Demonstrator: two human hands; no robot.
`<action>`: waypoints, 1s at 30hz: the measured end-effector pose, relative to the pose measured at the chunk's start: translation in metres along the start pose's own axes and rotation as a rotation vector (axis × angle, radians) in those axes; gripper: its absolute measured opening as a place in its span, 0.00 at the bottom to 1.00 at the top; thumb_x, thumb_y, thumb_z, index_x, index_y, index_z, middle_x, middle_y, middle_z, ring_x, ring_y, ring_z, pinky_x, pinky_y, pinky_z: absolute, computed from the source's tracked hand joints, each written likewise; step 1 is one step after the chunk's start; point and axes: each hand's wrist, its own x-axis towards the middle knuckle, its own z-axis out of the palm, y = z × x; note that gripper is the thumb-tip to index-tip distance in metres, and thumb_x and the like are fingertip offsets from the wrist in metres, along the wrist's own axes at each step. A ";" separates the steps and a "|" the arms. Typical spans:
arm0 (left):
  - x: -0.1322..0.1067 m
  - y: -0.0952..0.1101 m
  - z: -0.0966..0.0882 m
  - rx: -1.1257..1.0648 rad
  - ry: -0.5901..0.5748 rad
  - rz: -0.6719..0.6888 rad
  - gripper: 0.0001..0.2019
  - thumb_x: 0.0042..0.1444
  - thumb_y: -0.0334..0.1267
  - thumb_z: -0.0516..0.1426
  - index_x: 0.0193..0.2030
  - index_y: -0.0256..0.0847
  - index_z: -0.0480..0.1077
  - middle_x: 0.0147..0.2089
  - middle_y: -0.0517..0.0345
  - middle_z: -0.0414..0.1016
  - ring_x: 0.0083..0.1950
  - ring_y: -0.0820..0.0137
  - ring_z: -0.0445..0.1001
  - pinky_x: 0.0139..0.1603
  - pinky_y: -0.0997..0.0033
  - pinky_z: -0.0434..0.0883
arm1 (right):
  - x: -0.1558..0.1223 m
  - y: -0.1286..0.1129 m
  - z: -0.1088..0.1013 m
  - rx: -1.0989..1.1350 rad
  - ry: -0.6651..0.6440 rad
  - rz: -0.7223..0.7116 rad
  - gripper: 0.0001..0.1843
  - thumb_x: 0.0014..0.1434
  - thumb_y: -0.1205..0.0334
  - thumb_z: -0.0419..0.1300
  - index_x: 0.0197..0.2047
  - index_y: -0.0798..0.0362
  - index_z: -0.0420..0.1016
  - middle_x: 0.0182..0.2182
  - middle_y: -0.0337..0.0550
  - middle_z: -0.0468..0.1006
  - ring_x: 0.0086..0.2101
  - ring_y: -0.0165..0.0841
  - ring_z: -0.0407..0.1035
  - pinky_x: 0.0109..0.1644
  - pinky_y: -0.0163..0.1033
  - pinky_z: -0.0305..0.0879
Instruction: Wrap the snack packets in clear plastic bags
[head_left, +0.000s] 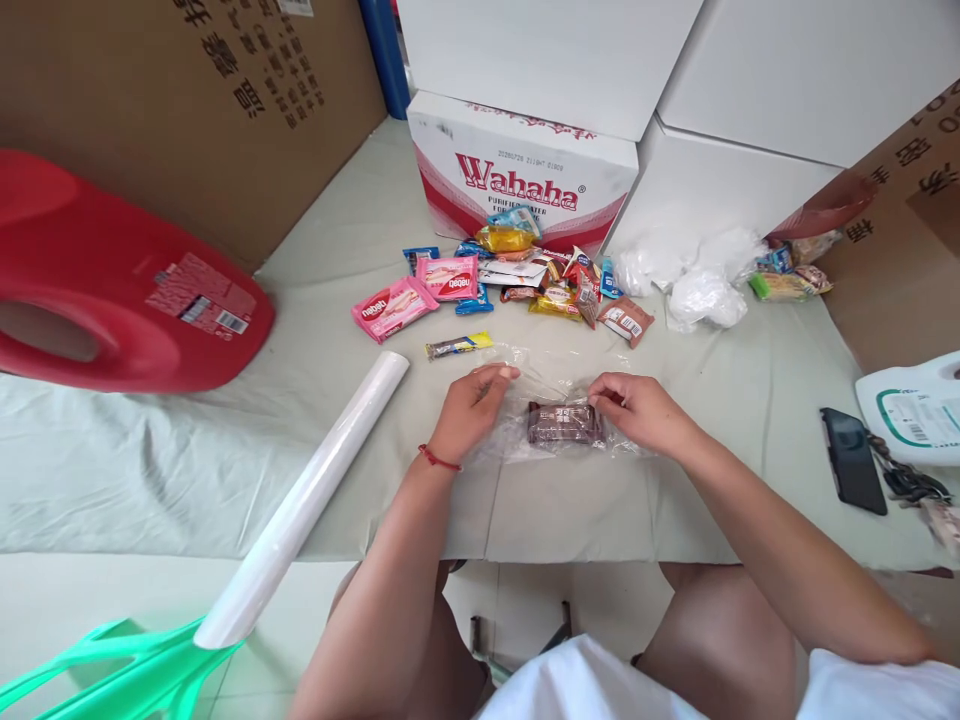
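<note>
Seated at the near edge of a cloth-covered counter (225,480), a person handles a brown snack packet (564,424) lying inside clear film (541,382). The packet rests between the two hands, its long axis parallel to that near edge. The right hand (637,405) meets its right end, while the left hand (472,410) sits slightly apart at the film's left side. Both grips are clenched, fingertips pinching the film. A white film roll (300,505) slants off the near-left edge. Farther back, a snack pile (525,275) lies before a Wahaha carton (525,170). The film's outline is hard to trace, and the packet's print is unreadable.
</note>
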 end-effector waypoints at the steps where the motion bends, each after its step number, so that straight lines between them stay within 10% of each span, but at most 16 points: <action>1: -0.001 0.002 -0.002 -0.053 0.001 -0.041 0.26 0.69 0.57 0.49 0.47 0.41 0.81 0.55 0.49 0.84 0.63 0.58 0.77 0.71 0.53 0.68 | 0.006 0.002 0.000 0.004 -0.026 0.045 0.09 0.64 0.61 0.55 0.36 0.51 0.76 0.30 0.38 0.77 0.30 0.32 0.69 0.37 0.37 0.61; 7: -0.012 0.007 -0.028 -0.298 -0.051 -0.071 0.39 0.70 0.65 0.34 0.64 0.42 0.71 0.53 0.47 0.84 0.65 0.58 0.75 0.73 0.47 0.63 | 0.020 0.011 0.001 0.044 -0.073 0.151 0.11 0.60 0.55 0.57 0.32 0.50 0.75 0.24 0.37 0.73 0.27 0.32 0.63 0.32 0.36 0.56; 11: -0.020 0.009 -0.042 -0.192 -0.153 -0.010 0.40 0.60 0.66 0.56 0.71 0.42 0.61 0.54 0.44 0.83 0.70 0.54 0.71 0.70 0.49 0.66 | 0.021 0.021 0.003 0.099 -0.085 0.163 0.12 0.58 0.53 0.57 0.32 0.51 0.74 0.24 0.37 0.72 0.26 0.31 0.61 0.31 0.36 0.54; 19: -0.004 -0.001 -0.020 0.062 0.079 -0.144 0.20 0.57 0.50 0.60 0.52 0.41 0.76 0.36 0.59 0.80 0.36 0.66 0.77 0.45 0.63 0.73 | 0.004 0.031 -0.017 0.434 -0.160 0.241 0.30 0.55 0.38 0.65 0.49 0.53 0.75 0.30 0.37 0.73 0.29 0.30 0.62 0.33 0.36 0.59; 30: 0.016 -0.009 -0.008 0.452 0.278 -0.055 0.16 0.57 0.42 0.61 0.50 0.39 0.76 0.41 0.49 0.78 0.49 0.53 0.76 0.56 0.50 0.72 | -0.010 0.065 -0.022 0.443 -0.087 0.366 0.30 0.44 0.40 0.73 0.41 0.55 0.79 0.24 0.32 0.69 0.25 0.27 0.60 0.30 0.35 0.55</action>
